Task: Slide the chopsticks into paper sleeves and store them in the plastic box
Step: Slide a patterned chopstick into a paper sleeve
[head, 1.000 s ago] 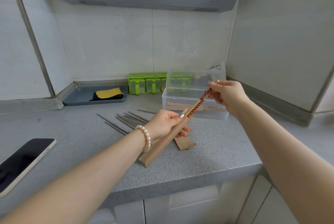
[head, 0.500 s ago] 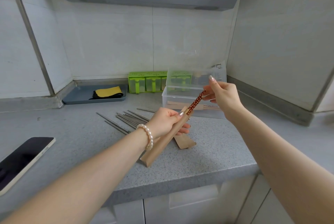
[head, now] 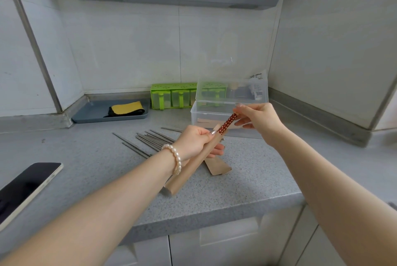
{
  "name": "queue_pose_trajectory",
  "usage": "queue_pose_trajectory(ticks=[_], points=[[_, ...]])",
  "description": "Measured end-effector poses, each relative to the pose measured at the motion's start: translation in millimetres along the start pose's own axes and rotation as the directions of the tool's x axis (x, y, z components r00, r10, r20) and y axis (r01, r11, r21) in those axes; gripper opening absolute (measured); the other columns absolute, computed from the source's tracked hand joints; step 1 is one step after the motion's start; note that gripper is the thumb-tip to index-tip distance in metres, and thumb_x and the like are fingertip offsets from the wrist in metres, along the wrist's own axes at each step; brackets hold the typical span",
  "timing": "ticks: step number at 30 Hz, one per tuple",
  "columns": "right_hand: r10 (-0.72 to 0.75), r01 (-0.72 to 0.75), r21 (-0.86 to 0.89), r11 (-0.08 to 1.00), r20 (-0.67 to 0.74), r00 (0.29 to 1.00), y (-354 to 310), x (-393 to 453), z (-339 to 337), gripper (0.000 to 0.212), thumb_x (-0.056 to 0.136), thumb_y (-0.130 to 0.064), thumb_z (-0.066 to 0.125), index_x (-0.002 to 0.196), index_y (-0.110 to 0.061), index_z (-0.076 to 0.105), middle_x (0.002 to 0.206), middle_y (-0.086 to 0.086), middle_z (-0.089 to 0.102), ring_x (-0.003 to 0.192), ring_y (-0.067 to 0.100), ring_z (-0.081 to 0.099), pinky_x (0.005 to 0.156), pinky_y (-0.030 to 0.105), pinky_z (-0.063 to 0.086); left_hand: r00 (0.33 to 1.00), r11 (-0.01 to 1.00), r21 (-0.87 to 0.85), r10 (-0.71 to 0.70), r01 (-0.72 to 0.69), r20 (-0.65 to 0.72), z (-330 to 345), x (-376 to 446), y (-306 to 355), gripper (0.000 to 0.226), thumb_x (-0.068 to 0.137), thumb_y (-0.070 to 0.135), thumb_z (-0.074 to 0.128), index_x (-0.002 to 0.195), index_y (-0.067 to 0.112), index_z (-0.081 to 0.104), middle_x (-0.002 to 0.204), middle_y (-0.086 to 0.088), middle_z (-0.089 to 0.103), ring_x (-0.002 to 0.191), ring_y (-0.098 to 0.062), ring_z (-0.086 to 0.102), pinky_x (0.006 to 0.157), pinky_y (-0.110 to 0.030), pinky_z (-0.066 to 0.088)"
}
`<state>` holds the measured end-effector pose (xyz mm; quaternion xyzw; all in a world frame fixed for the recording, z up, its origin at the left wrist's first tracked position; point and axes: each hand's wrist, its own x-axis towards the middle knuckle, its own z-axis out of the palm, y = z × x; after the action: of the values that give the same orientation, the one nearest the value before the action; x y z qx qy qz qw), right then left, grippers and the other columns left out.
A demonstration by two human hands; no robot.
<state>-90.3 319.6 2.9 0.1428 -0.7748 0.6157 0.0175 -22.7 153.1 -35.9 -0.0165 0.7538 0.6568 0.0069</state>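
My left hand (head: 195, 143) grips a brown paper sleeve (head: 184, 176) tilted above the counter, its lower end near the counter surface. Chopsticks with a red patterned top (head: 228, 123) stick out of the sleeve's upper mouth. My right hand (head: 257, 118) pinches that red end with its fingertips. Several bare metal chopsticks (head: 148, 140) lie on the counter behind my left hand. More paper sleeves (head: 218, 166) lie flat under the held one. The clear plastic box (head: 206, 113) stands behind with its lid up, sleeved pairs inside.
A phone (head: 23, 188) lies at the counter's left front. A grey tray (head: 90, 113) with a yellow and black cloth sits at the back left. A green spice rack (head: 171, 96) stands against the wall. The counter edge runs just below my hands.
My right hand has pushed the chopsticks deeper into the sleeve, so less of the red end shows. The left hand has kept its hold on the sleeve.
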Motion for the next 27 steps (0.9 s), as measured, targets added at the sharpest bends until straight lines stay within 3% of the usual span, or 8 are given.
queue_pose_trajectory(ticks=[4,7,9,12,14,18,22,27], points=[[-0.013,0.015,-0.042,0.999,0.061,0.998,0.5,0.7,-8.8,0.007,0.084,-0.012,0.068,0.078,-0.009,0.07,0.065,-0.004,0.072,0.055,0.007,0.065,0.06,0.019,0.054,0.999,0.999,0.029,-0.015,0.014,0.033,1.2,1.4,0.0,0.026,0.098,0.016,0.044,0.108,-0.003,0.059,0.088,-0.015,0.071,0.078,-0.024,0.071,0.07,-0.032,0.058],[0.041,-0.042,0.019,0.999,0.057,0.998,-1.6,6.2,-17.4,0.006,0.079,-0.003,0.07,0.074,-0.007,0.068,0.062,0.001,0.071,0.053,0.012,0.064,0.061,0.023,0.055,0.997,0.998,0.048,-0.031,0.028,0.076,5.9,5.2,7.6,0.025,0.098,0.018,0.044,0.107,0.001,0.059,0.088,-0.012,0.071,0.074,-0.023,0.071,0.066,-0.031,0.057],[0.102,-0.103,0.069,0.992,0.015,0.995,-3.3,12.8,-27.9,0.007,0.08,0.001,0.068,0.075,-0.004,0.067,0.069,0.009,0.07,0.058,0.017,0.064,0.066,0.029,0.055,0.996,0.996,0.088,-0.034,0.026,0.087,6.7,11.1,16.4,0.02,0.096,0.02,0.049,0.101,0.005,0.061,0.085,-0.01,0.072,0.068,-0.021,0.07,0.063,-0.031,0.056],[0.189,-0.17,0.156,0.973,-0.122,0.974,-4.6,27.9,-54.6,0.008,0.082,0.004,0.064,0.077,-0.002,0.065,0.069,0.011,0.068,0.055,0.016,0.063,0.057,0.024,0.052,0.995,0.976,0.216,-0.049,0.029,0.087,-4.6,24.5,30.9,0.019,0.089,0.021,0.059,0.1,0.006,0.062,0.085,-0.011,0.072,0.063,-0.018,0.068,0.064,-0.031,0.057],[0.253,-0.187,0.281,0.941,-0.221,0.942,-2.2,40.3,-77.0,0.009,0.082,0.005,0.063,0.075,-0.001,0.063,0.06,0.01,0.067,0.046,0.013,0.062,0.052,0.022,0.05,0.999,0.95,0.311,-0.032,0.025,0.017,-17.2,38.8,37.5,0.023,0.088,0.022,0.06,0.105,0.006,0.061,0.09,-0.01,0.072,0.067,-0.018,0.068,0.071,-0.034,0.056],[0.311,-0.124,0.408,0.904,-0.432,0.846,11.1,67.2,-103.5,0.01,0.081,0.003,0.063,0.091,0.0,0.064,0.045,0.003,0.063,0.037,0.009,0.058,0.042,0.018,0.044,0.94,0.855,0.513,0.229,-0.071,-0.252,-39.8,75.5,43.2,0.024,0.091,0.023,0.057,0.109,0.008,0.061,0.105,-0.008,0.067,0.094,-0.022,0.064,0.087,-0.035,0.05],[0.263,-0.136,0.261,0.956,-0.553,0.791,23.1,95.1,-85.4,0.01,0.08,-0.004,0.068,0.089,-0.001,0.069,0.067,0.008,0.066,0.051,0.013,0.062,0.047,0.02,0.047,0.887,0.815,0.574,0.324,-0.085,-0.329,-45.0,103.9,38.2,0.017,0.09,0.016,0.057,0.103,0.01,0.067,0.102,-0.006,0.067,0.096,-0.02,0.061,0.086,-0.029,0.047],[0.228,-0.25,0.028,0.968,-0.515,0.827,29.6,133.4,-49.2,0.003,0.085,-0.008,0.065,0.083,-0.006,0.066,0.064,0.007,0.066,0.051,0.014,0.065,0.064,0.03,0.058,0.907,0.771,0.628,0.335,-0.108,-0.255,-46.4,117.9,21.1,0.013,0.089,0.016,0.058,0.097,0.013,0.068,0.101,-0.003,0.068,0.096,-0.017,0.061,0.088,-0.032,0.049]])
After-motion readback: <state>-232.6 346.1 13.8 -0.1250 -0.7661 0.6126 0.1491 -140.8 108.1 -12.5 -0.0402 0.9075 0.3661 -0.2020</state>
